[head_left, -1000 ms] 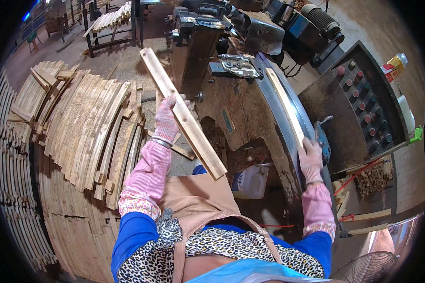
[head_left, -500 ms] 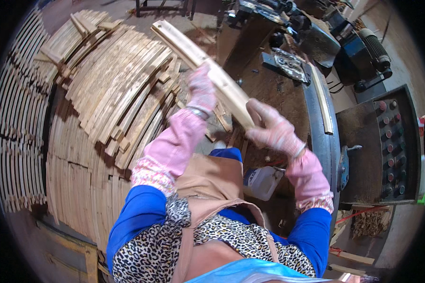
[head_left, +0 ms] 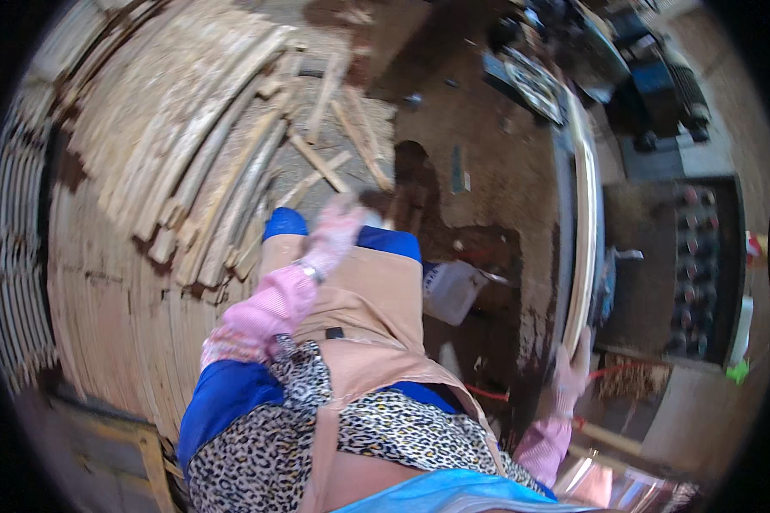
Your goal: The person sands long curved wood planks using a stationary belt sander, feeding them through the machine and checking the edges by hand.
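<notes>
A long pale wooden strip lies along the metal edge of the machine table on the right. My right hand, in a pink and white glove, is at the strip's near end, with thumb and fingers on either side of it. Over my lap, in front of the tan apron, hovers my left hand in the same kind of glove. Motion smears its fingers, and no wooden piece shows in it.
Stacked wooden strips fill the left side. Loose offcuts lie on the floor ahead. A whitish plastic jug stands beside my knee. Machine parts rise at the far right, near a control panel with rows of buttons.
Both hands held a wooden strip up ahead; now they are apart. My right hand has moved down to the right, to the end of the strip on the table. My left hand has dropped toward my lap.
</notes>
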`<state>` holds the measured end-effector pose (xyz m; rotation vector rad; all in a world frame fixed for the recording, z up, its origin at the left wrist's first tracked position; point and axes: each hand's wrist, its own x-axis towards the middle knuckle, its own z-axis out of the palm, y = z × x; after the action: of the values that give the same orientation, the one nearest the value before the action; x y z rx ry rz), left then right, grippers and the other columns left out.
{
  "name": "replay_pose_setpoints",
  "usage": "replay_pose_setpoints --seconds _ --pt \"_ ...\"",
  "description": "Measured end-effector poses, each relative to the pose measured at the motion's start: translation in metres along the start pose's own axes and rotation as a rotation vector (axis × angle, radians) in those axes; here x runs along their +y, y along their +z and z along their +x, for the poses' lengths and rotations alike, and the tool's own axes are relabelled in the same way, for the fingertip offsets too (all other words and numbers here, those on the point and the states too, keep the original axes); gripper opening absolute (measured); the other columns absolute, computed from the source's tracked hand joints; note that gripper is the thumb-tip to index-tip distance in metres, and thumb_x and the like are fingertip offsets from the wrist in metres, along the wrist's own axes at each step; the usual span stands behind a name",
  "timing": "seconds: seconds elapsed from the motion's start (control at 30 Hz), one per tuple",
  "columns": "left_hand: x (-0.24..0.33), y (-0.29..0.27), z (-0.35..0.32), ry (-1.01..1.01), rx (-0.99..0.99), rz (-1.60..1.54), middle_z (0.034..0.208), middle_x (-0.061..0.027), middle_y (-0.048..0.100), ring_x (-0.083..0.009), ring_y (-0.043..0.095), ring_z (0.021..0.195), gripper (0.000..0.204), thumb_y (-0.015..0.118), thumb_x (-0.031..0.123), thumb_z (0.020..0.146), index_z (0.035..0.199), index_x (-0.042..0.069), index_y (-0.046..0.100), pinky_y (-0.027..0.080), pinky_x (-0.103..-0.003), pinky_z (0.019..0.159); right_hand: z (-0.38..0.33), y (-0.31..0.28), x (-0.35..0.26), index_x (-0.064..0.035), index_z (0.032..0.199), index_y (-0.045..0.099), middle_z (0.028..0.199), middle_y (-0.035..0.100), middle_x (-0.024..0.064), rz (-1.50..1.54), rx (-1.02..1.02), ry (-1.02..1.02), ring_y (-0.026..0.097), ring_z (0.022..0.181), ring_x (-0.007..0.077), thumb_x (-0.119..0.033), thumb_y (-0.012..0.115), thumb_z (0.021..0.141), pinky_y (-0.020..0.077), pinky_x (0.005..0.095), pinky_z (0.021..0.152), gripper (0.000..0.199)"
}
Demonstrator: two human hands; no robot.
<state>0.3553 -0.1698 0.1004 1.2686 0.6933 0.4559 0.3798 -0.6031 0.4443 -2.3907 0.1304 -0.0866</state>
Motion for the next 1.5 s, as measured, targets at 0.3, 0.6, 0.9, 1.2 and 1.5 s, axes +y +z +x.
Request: replay_pose_setpoints --seconds 0.3,0.6,0.9,1.2,1.5 --pt "0.056 -0.098 -0.012 0.029 0.112 0.552 0.125 -0.0176 0.068 -0.0325 0.064 0.120 0.042 0.065 0.017 0.096 0.136 0.005 0.061 0.048 -0.040 0.105 0.261 0.117 -0.066 -0.0072 0.159 0.034 0.149 0.051 0.0233 -0.217 0.421 -0.641 0.054 0.134 0.0352 -0.024 0.065 0.099 0.0413 0.0394 0.112 0.070" --pt "0.009 -0.189 -0.052 -0.265 -0.072 1.141 0.136 -0.0227 0.061 -0.0359 0.058 0.128 0.045 0.035 0.029 0.106 0.139 0.008 0.057 0.045 -0.042 0.110 0.289 0.148 -0.116 -0.0106 0.147 0.047 0.129 0.063 0.0261 -0.279 0.210 -0.572 0.064 0.114 0.0422 -0.027 0.066 0.096 0.0498 0.0458 0.097 0.057" --pt "-0.013 -0.191 -0.046 -0.266 -0.216 1.175 0.136 -0.0154 0.059 -0.0312 0.057 0.128 0.036 0.043 0.017 0.100 0.132 0.012 0.057 0.049 -0.044 0.104 0.088 0.015 0.023 -0.0023 0.158 0.035 0.157 0.044 0.0127 -0.102 -0.024 -0.260 0.046 0.139 0.0211 -0.011 0.056 0.105 0.0349 0.0316 0.116 0.058" --pt "-0.128 -0.207 -0.029 -0.205 -0.260 1.564 0.131 -0.0149 0.058 -0.0323 0.065 0.112 0.041 0.049 0.013 0.097 0.138 0.015 0.052 0.058 -0.044 0.089 0.195 0.069 -0.007 -0.0039 0.159 0.034 0.150 0.050 0.0114 0.072 0.259 -0.398 0.053 0.128 0.0210 -0.019 0.059 0.105 0.0416 0.0311 0.109 0.061" --pt "-0.106 -0.193 -0.019 -0.653 -0.167 1.471 0.135 -0.0166 0.063 -0.0350 0.065 0.122 0.042 0.057 0.018 0.099 0.139 0.012 0.049 0.057 -0.047 0.096 0.333 0.148 -0.085 -0.0072 0.154 0.042 0.140 0.061 0.0200 -0.196 0.452 -0.404 0.062 0.120 0.0326 -0.041 0.062 0.101 0.0458 0.0377 0.103 0.066"
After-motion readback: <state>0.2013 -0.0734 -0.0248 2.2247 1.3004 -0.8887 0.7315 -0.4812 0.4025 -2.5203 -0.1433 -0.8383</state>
